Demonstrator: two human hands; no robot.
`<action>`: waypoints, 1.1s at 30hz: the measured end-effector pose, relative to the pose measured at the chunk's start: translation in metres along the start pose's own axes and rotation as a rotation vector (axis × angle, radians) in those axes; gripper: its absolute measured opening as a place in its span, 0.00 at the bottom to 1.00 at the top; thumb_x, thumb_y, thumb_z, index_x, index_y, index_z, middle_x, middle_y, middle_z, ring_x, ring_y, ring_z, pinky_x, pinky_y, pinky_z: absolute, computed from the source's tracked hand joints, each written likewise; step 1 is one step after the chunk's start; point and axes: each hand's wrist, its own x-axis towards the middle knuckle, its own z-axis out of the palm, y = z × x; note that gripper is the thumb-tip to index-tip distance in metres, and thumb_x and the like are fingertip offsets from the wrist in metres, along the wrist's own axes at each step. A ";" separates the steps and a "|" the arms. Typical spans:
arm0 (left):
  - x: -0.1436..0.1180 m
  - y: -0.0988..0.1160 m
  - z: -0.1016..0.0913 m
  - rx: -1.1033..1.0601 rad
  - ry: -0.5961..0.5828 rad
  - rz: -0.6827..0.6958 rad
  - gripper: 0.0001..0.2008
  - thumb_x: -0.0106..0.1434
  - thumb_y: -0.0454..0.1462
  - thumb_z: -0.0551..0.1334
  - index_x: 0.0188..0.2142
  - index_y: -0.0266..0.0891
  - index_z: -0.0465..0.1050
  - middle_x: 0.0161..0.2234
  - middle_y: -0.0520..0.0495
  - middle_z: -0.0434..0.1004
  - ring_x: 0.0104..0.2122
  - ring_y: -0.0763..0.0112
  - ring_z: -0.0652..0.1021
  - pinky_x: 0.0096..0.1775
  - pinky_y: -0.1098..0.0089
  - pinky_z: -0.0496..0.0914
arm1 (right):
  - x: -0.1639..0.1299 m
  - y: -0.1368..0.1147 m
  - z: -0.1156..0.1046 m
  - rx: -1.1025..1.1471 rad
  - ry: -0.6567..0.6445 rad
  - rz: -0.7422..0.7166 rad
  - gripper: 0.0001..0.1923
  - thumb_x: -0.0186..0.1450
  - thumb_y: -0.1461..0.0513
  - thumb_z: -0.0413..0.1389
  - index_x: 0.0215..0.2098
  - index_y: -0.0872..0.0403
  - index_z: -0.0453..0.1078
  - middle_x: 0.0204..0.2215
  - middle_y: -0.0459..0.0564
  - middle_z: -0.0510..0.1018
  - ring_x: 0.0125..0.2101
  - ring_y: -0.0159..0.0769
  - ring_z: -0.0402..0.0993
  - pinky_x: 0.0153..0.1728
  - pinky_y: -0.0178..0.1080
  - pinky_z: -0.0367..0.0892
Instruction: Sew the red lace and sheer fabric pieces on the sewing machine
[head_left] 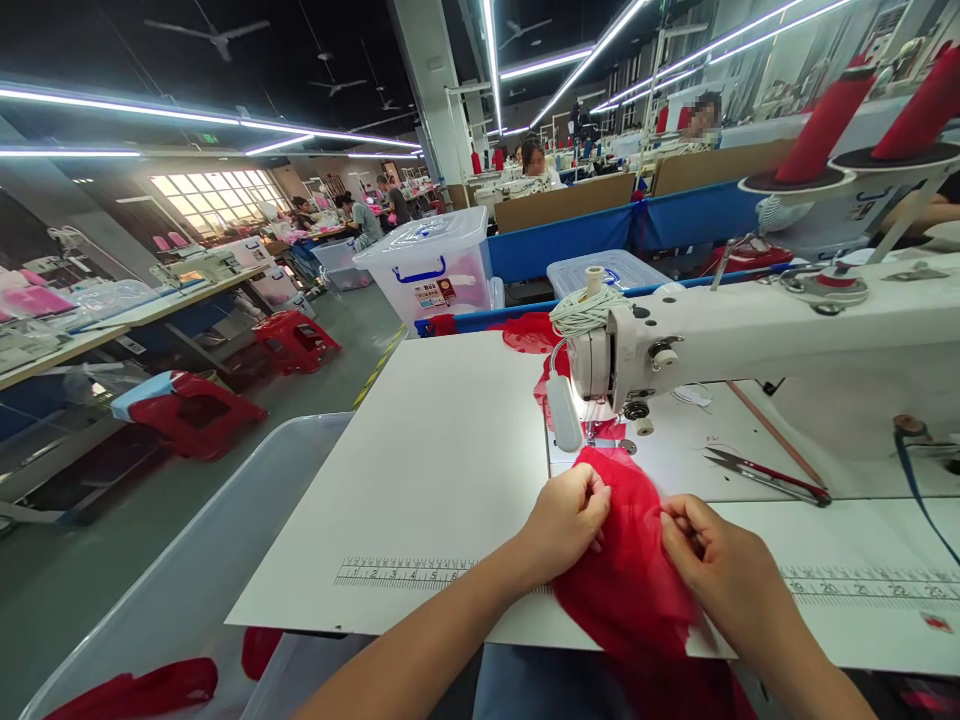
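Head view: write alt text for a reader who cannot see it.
Left hand and right hand pinch red fabric on a white table before a white sewing machine. Thread snips lie to the right; other people work at distant benches.

- A garment factory sewing floor, seen from a seat at a white industrial sewing machine on a white worktable
- Red thread cones stand above the machine
- Beyond the machine, more stations with seated workers run in rows under long strip lights
- Left of the machine, clear plastic storage bins, red stools and benches line a grey aisle
- A printed ruler scale edges the table in front of the machine
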 end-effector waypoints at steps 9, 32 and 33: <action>0.005 0.009 0.010 0.392 0.044 0.127 0.10 0.58 0.30 0.58 0.26 0.41 0.57 0.28 0.51 0.69 0.33 0.65 0.73 0.36 0.67 0.66 | 0.000 0.021 0.002 -0.153 0.010 -0.027 0.10 0.63 0.55 0.45 0.30 0.46 0.66 0.17 0.40 0.72 0.17 0.35 0.67 0.20 0.36 0.57; -0.002 -0.012 -0.003 -0.303 0.042 -0.014 0.09 0.51 0.28 0.50 0.32 0.41 0.59 0.23 0.59 0.64 0.17 0.76 0.73 0.19 0.76 0.66 | 0.048 -0.025 0.000 -0.536 -0.203 -0.129 0.20 0.65 0.62 0.44 0.53 0.53 0.68 0.20 0.48 0.77 0.21 0.41 0.73 0.19 0.37 0.53; -0.003 -0.011 -0.003 -0.298 0.030 -0.027 0.07 0.51 0.29 0.50 0.30 0.40 0.61 0.24 0.58 0.64 0.17 0.76 0.73 0.20 0.76 0.67 | 0.049 -0.026 -0.001 -0.493 -0.167 -0.105 0.21 0.65 0.62 0.44 0.54 0.54 0.67 0.17 0.46 0.75 0.19 0.41 0.72 0.19 0.37 0.52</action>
